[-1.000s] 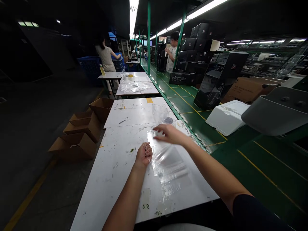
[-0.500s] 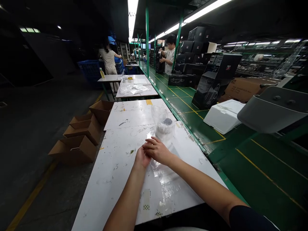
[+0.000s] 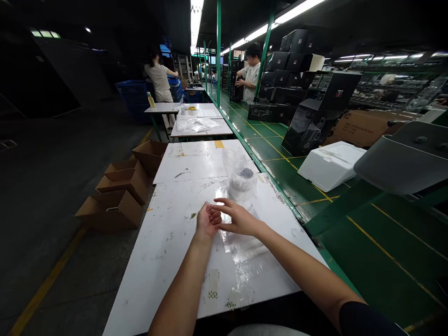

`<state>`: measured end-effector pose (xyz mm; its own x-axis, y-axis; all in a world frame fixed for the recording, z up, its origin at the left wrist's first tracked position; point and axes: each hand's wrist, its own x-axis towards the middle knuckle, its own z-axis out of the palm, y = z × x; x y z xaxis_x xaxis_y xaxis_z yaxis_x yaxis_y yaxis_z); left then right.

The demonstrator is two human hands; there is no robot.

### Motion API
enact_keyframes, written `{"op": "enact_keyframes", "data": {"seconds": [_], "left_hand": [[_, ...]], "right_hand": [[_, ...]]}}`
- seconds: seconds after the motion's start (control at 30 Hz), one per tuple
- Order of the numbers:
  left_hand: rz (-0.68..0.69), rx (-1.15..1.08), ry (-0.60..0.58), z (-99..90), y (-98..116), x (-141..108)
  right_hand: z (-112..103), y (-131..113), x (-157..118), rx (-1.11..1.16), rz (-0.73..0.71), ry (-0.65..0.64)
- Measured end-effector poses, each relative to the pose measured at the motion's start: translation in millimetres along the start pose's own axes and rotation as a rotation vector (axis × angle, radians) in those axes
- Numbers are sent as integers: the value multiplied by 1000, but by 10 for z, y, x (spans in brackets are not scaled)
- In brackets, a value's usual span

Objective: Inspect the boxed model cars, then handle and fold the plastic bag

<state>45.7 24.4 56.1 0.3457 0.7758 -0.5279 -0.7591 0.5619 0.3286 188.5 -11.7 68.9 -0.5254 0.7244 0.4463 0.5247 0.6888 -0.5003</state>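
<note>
My left hand [image 3: 209, 220] is turned palm up above the white table [image 3: 168, 261], its fingers curled in; whatever they may hold is hidden. Just to its right, my right hand [image 3: 236, 217] has its fingers apart, their tips close to the left one, and nothing shows in it. Beneath and beyond the right hand lies flat clear plastic film [image 3: 241, 247]. A roll of clear plastic [image 3: 244, 182] with a grey core stands farther back on the table, loose film bunched at its left.
Open cardboard boxes [image 3: 114, 210] stand on the floor at the left. To the right are a green conveyor [image 3: 276, 140], a white foam box [image 3: 331, 165] and stacked black boxes [image 3: 308, 123]. Two people [image 3: 159, 81] work farther back.
My right hand has lifted off the left one, and its fingers have spread. The curled fingers of my left hand now show. The view has shifted slightly.
</note>
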Motion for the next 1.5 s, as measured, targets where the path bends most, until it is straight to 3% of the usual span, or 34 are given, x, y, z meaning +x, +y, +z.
{"op": "enact_keyframes", "data": {"seconds": [0.1, 0.2, 0.27, 0.37, 0.53, 0.67, 0.8, 0.9, 1.0, 1.1, 1.23, 1.33, 1.4, 1.43, 1.5], "left_hand": [[-49, 3, -35, 27, -22, -37], [-26, -55, -118, 18, 1, -29], [-6, -51, -143, 4, 32, -10], [38, 55, -130, -6, 36, 16], [211, 464, 73, 0, -107, 29], [151, 594, 18, 4, -163, 12], [101, 421, 50, 1, -115, 18], [53, 262, 102, -14, -70, 38], [36, 123, 70, -21, -53, 46], [-14, 18, 11, -10, -89, 48], [8, 46, 55, -5, -142, 81], [160, 35, 174, -33, -65, 110], [234, -1, 192, -58, 39, 111], [247, -17, 183, -69, 92, 105], [244, -46, 170, -85, 178, 89]], "right_hand": [[69, 83, -20, 158, 87, 21], [96, 159, -8, 315, 306, 81], [67, 195, 5, 381, 449, 66], [-7, 206, 31, 405, 505, 6], [-90, 132, 148, 343, 384, 9], [-86, 121, 241, 152, 306, 36], [32, 90, 196, -13, 273, 28], [144, 9, 117, -164, 114, -30], [209, -16, 79, -324, -53, -52], [239, 49, 105, -418, -98, -59], [203, 117, 231, -403, -40, -161], [97, 147, 430, -91, 32, -311], [37, 213, 626, 72, 193, -306], [27, 265, 738, 28, 293, -272], [57, 400, 967, -267, 445, -253]]}}
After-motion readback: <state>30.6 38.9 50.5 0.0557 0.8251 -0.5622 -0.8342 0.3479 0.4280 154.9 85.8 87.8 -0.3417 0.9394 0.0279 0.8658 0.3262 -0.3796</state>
